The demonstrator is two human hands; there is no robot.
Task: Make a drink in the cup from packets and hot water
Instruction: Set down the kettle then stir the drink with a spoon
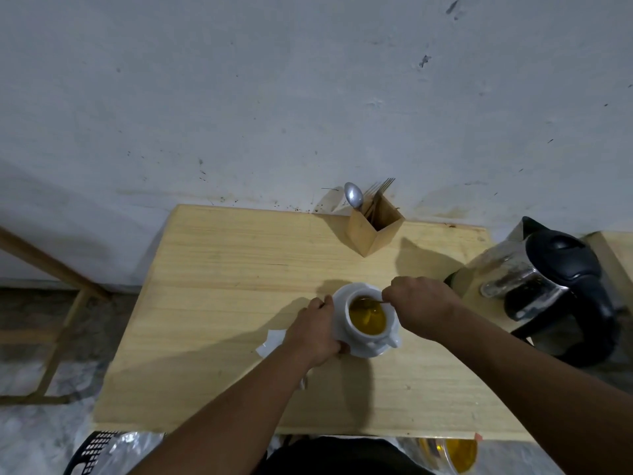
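- Cup [371,332]: white, sits on a white saucer [346,296] near the middle of the wooden table [222,269], toward your side. Handle points toward you and to the right. Filled with amber-yellow liquid almost to the rim.
- Your right hand [423,301] is over the far right rim of the cup, fingers pinched shut on a thin spoon handle [375,301]. The handle slants down into the liquid; its bowl is under the surface and hard to make out.
- Your left hand [313,332] is against the saucer's left edge, fingers curled around the rim. How firmly it grips, you cannot tell from this angle.
- White torn packet paper [272,342] lies flat on the table just left of the saucer, partly under your left wrist.
- Wooden cutlery holder [371,229] stands at the table's far edge by the wall, well apart from the cup. A spoon [354,195] and forks [382,186] stick up out of it.
- Electric kettle [551,286], steel body with black lid and handle, stands at the right edge of the table, near your right forearm, spout facing away from you.
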